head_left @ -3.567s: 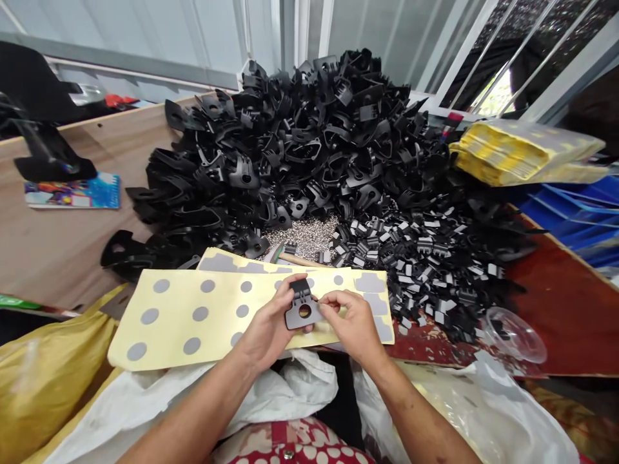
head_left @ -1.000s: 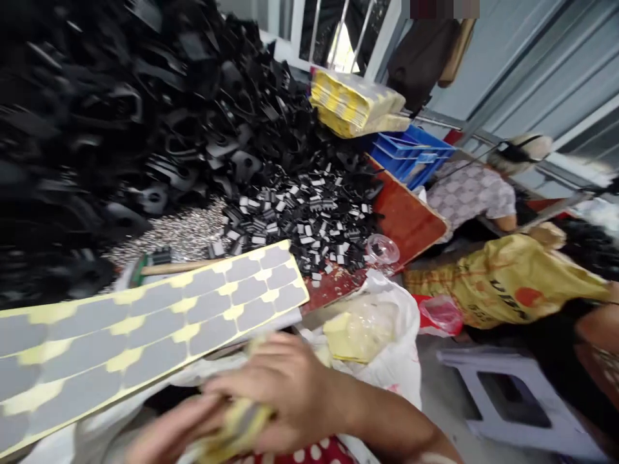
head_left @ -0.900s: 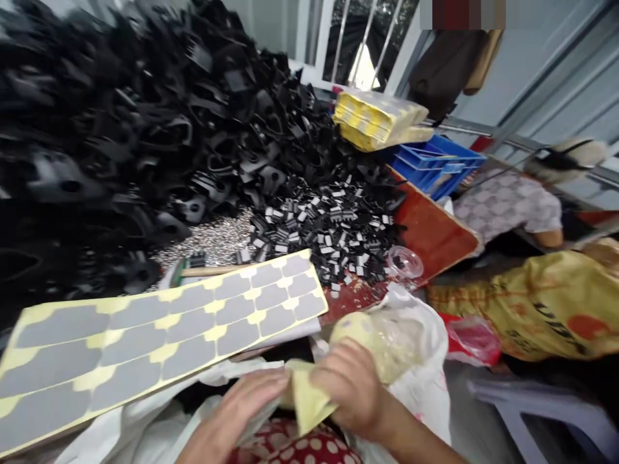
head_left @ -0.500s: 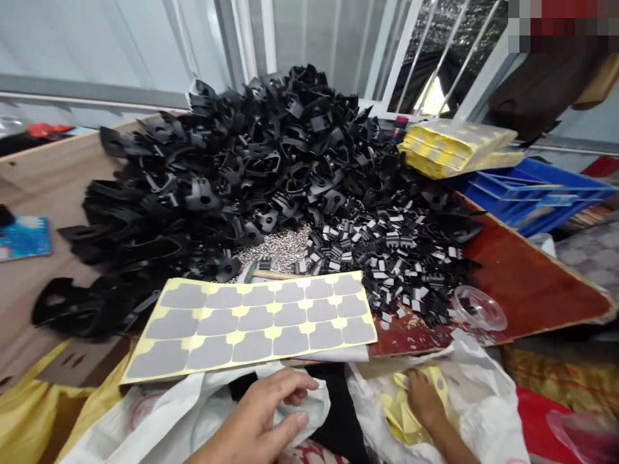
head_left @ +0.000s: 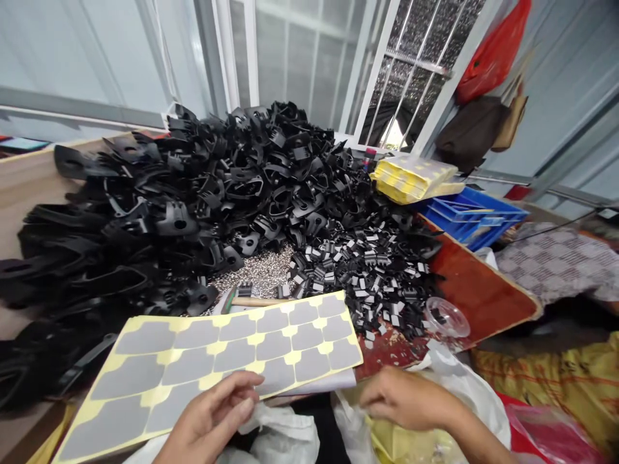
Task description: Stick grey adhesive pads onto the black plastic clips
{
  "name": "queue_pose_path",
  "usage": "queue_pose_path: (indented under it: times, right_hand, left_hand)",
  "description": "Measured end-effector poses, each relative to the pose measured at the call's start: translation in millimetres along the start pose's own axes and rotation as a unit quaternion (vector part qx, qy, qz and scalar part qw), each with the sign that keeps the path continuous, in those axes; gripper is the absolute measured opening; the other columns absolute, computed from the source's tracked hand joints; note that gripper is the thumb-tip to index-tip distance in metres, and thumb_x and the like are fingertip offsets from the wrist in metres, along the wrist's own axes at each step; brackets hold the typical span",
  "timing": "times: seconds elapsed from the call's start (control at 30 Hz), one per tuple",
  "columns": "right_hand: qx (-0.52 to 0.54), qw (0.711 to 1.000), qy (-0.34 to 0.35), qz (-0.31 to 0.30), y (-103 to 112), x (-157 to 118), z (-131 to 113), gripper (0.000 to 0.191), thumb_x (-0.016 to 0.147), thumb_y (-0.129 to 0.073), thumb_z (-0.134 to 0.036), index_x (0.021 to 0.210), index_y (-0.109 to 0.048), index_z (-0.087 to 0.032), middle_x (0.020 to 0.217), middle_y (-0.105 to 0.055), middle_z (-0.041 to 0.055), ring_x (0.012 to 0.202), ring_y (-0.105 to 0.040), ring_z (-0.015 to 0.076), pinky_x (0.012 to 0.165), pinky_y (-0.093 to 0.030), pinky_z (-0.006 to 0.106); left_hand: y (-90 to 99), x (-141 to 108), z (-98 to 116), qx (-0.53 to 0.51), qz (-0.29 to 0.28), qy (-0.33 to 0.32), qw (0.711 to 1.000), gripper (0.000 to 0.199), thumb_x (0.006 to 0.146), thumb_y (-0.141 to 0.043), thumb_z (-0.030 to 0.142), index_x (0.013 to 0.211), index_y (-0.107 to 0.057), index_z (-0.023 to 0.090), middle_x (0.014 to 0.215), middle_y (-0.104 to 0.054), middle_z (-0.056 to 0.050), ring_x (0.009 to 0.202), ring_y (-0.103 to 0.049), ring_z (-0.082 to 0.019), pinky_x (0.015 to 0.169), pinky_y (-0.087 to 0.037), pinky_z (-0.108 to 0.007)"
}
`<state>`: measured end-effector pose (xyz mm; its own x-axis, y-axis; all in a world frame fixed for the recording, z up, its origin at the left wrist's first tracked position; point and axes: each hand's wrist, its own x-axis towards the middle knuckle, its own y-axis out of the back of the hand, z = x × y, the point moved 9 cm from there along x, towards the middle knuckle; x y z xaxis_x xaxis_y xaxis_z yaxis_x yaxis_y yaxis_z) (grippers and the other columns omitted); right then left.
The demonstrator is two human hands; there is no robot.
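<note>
My left hand point(head_left: 215, 415) is over the near edge of a yellow-backed sheet of grey stickers point(head_left: 227, 354), thumb apart from the bent fingers and nothing seen between them. My right hand point(head_left: 403, 399) hovers above an open white plastic bag point(head_left: 483, 399), its fingers loosely bent downward, slightly blurred, with nothing visible in them. Crumpled yellow paper point(head_left: 396, 441) lies in that bag below the hand. Another white plastic bag point(head_left: 285, 432) hangs beside my left hand, under the sheet's edge.
Black plastic parts point(head_left: 242, 187) form a large heap on the table. Small black clips point(head_left: 358, 270) and tiny metal pieces point(head_left: 256, 270) lie before it. A wooden-handled tool point(head_left: 261, 301), clear bowl point(head_left: 447, 317), yellow sticker stack point(head_left: 416, 177) and blue crate point(head_left: 474, 216) are around.
My right hand has risen out of the right bag, leaving the yellow paper there. My left hand has moved left onto the sticker sheet's near edge. The view has turned right.
</note>
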<state>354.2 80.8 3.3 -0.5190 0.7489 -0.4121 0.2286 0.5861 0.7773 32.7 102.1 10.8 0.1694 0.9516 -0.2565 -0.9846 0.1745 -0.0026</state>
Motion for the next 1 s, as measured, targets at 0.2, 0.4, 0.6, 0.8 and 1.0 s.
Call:
queue_pose_path:
  times: [0.2, 0.4, 0.6, 0.8, 1.0]
  right_hand:
    - [-0.055, 0.953, -0.021, 0.296, 166, 142, -65, 0.023, 0.1, -0.053, -0.02, 0.107, -0.075, -0.022, 0.109, -0.077, 0.0009, 0.1, -0.067, 0.015, 0.089, -0.046, 0.021]
    - [-0.092, 0.921, -0.093, 0.367, 203, 248, -69, 0.021, 0.084, -0.072, -0.014, 0.105, -0.07, -0.012, 0.103, -0.076, 0.0186, 0.112, -0.058, 0.0316, 0.1, -0.043, 0.042]
    - [-0.067, 0.896, -0.002, 0.439, 226, 235, -73, 0.037, 0.089, -0.057, -0.008, 0.123, -0.067, -0.018, 0.118, -0.072, 0.0108, 0.112, -0.059, 0.025, 0.104, -0.045, 0.037]
    - [0.051, 0.867, 0.089, 0.487, 231, 192, -88, 0.048, 0.081, -0.044, 0.0, 0.113, -0.076, -0.016, 0.115, -0.07, 0.008, 0.107, -0.066, 0.0191, 0.098, -0.053, 0.032]
    - [0.248, 0.86, 0.28, 0.348, 119, 149, -168, 0.036, 0.085, -0.053, -0.006, 0.101, -0.079, -0.025, 0.102, -0.078, 0.0005, 0.099, -0.071, 0.0185, 0.094, -0.054, 0.035]
  left_hand:
    - [-20.2, 40, 8, -0.103, -0.004, 0.036, 0.994, 0.046, 0.074, -0.081, 0.057, 0.103, -0.075, 0.022, 0.086, -0.072, -0.005, 0.079, -0.064, -0.022, 0.077, -0.054, -0.033]
    - [-23.0, 48, -2, -0.146, -0.019, 0.052, 0.988, 0.043, 0.076, -0.083, 0.052, 0.103, -0.075, 0.021, 0.083, -0.07, -0.005, 0.072, -0.061, -0.017, 0.07, -0.053, -0.028]
    - [0.7, 35, -17, -0.153, 0.003, 0.062, 0.986, 0.041, 0.08, -0.08, 0.051, 0.105, -0.074, 0.02, 0.082, -0.07, -0.004, 0.072, -0.06, -0.017, 0.071, -0.051, -0.029]
    - [8.8, 37, 9, -0.174, 0.033, 0.018, 0.984, 0.051, 0.084, -0.078, 0.046, 0.127, -0.064, 0.023, 0.1, -0.069, -0.006, 0.087, -0.064, -0.02, 0.08, -0.054, -0.032]
    - [-16.1, 36, 40, -0.234, -0.078, -0.001, 0.969, 0.075, 0.079, -0.083, 0.034, 0.147, -0.05, 0.033, 0.122, -0.064, -0.009, 0.11, -0.065, -0.03, 0.082, -0.061, -0.038]
